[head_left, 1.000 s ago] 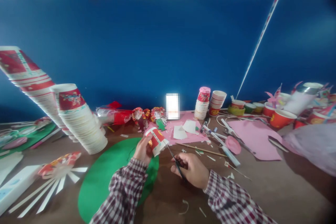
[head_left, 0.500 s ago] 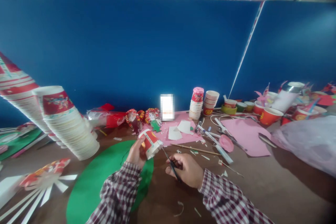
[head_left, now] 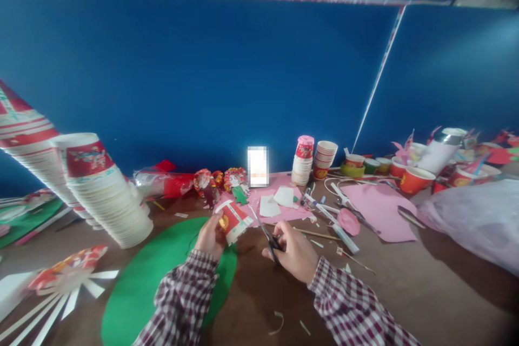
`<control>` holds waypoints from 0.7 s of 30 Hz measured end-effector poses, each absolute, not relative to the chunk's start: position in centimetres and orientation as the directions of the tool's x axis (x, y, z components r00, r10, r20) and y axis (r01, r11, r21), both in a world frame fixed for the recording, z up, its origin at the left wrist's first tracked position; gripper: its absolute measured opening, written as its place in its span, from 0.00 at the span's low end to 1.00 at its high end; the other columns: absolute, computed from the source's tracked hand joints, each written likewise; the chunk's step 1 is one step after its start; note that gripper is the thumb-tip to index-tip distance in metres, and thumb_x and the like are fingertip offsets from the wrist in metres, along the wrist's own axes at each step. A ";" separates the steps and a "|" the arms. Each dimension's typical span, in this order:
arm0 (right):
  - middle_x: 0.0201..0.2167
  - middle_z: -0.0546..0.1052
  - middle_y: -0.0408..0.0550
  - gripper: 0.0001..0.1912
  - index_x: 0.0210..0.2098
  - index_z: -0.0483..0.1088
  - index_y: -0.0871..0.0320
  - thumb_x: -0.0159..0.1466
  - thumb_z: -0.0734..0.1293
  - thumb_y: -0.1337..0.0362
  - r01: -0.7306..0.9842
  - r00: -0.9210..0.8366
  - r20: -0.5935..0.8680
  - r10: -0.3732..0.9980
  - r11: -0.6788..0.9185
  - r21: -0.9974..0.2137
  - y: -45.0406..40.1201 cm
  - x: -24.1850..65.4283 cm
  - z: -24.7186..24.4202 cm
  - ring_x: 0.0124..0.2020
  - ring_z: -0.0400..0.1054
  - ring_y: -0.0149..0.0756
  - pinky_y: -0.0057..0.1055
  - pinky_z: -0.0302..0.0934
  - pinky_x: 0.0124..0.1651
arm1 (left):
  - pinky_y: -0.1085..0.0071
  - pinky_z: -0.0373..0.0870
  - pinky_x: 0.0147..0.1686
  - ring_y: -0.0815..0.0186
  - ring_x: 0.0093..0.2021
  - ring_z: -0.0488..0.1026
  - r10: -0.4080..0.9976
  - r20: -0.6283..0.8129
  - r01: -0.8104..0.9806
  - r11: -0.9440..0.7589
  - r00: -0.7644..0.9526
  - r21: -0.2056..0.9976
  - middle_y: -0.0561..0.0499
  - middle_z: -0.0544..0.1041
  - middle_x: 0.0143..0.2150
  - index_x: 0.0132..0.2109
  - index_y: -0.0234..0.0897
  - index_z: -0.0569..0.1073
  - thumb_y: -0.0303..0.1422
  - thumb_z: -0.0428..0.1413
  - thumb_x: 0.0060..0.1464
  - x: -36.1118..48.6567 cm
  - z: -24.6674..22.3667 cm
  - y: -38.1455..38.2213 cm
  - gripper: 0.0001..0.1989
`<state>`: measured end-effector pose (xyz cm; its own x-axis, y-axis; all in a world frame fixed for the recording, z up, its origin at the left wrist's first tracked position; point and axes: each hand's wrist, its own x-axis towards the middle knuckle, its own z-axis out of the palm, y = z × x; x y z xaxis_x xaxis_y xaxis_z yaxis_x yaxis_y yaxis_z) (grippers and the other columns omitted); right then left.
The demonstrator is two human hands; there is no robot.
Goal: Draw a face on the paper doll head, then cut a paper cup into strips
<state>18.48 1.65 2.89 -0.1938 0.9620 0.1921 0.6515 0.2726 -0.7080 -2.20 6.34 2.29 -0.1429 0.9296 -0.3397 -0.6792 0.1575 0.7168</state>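
My left hand (head_left: 211, 237) is closed round a red and white paper cup (head_left: 233, 223), which lies tilted above the edge of a green round sheet (head_left: 162, 281). The cup's right-hand rim looks cut. In my right hand (head_left: 298, 251) are black-handled scissors (head_left: 267, 235), the fingers wrapped on the handles. Their blades point up and left, just right of the cup and apart from it.
Tall stacks of paper cups (head_left: 109, 194) lean at the left, near a cut-out paper fan shape (head_left: 68, 278). Pink sheets (head_left: 377, 211), pens, scraps and small cup stacks (head_left: 304, 162) lie behind. A plastic bag (head_left: 478, 221) is at the right.
My right hand and the scissors have moved up and slightly right, with the blades now pointing more upward beside the cup. The cup has turned a little in my left hand.
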 end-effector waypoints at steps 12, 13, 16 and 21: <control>0.36 0.74 0.45 0.25 0.42 0.64 0.55 0.46 0.72 0.59 0.726 -0.442 0.128 0.888 0.438 -0.530 1.1 18.9 4.2 0.38 0.68 0.38 0.29 0.57 0.38 | 0.67 0.74 0.37 0.64 0.29 0.76 0.917 -0.291 -0.784 -0.035 -0.271 0.619 0.50 0.78 0.29 0.48 0.35 0.71 0.33 0.48 0.57 -3.9 2.8 6.7 0.14; 0.39 0.74 0.47 0.25 0.43 0.64 0.55 0.47 0.71 0.60 0.733 -0.464 0.121 0.877 0.457 -0.503 1.0 19.0 4.4 0.40 0.67 0.39 0.30 0.57 0.40 | 0.65 0.74 0.38 0.64 0.30 0.76 0.920 -0.289 -0.791 -0.035 -0.264 0.611 0.49 0.78 0.30 0.48 0.36 0.71 0.33 0.48 0.57 -4.0 2.8 6.8 0.14; 0.43 0.73 0.49 0.27 0.48 0.62 0.57 0.49 0.70 0.62 0.714 -0.538 0.097 0.837 0.514 -0.475 0.9 19.2 4.7 0.44 0.66 0.40 0.31 0.57 0.44 | 0.64 0.73 0.38 0.62 0.31 0.76 0.921 -0.316 -0.809 0.003 -0.226 0.587 0.47 0.78 0.31 0.48 0.34 0.71 0.34 0.48 0.57 -3.9 2.7 6.8 0.15; 0.38 0.75 0.51 0.22 0.47 0.64 0.59 0.54 0.69 0.60 0.831 -0.494 0.041 0.869 0.485 -0.272 0.7 18.5 5.1 0.41 0.68 0.43 0.32 0.59 0.40 | 0.61 0.73 0.39 0.58 0.36 0.77 0.942 -0.307 -0.842 0.053 -0.136 0.537 0.42 0.79 0.34 0.49 0.31 0.69 0.35 0.46 0.58 -3.6 2.8 6.6 0.17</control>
<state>18.51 0.67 5.08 -0.4937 0.8687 0.0409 0.8311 0.4851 -0.2720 -3.56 6.59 2.80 -0.1361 0.9421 -0.3066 -0.8419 0.0531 0.5371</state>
